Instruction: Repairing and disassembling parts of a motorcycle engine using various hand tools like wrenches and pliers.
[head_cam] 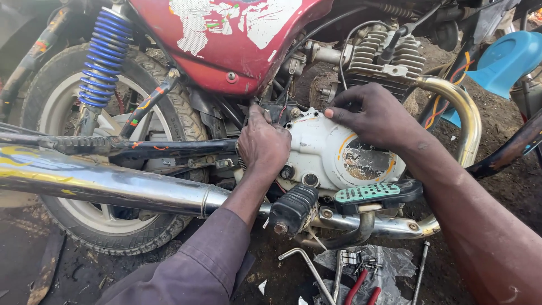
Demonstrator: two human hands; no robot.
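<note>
One white engine cover (327,149) on the motorcycle's side, between two hands. Left hand (262,144) curled, grip closed at the cover's upper left edge. Right hand (375,116) flat on top, fingers loosely spread. One footpeg (292,208), one green-topped pedal (370,193) below.

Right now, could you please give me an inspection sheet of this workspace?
Surface: dark oily dirt ground.
Job's things: worn white round engine side cover on a red motorcycle.
Clutter: bent metal wrench, red-handled pliers, crumpled grey plastic sheet.
Hands: left hand pressed at the cover's rear edge; right hand fingers on its top edge; neither visibly holds a tool.
Cables: black cable running under the red side panel.
Surroundings: chrome exhaust pipe, blue coil shock spring, rear tyre.
</note>
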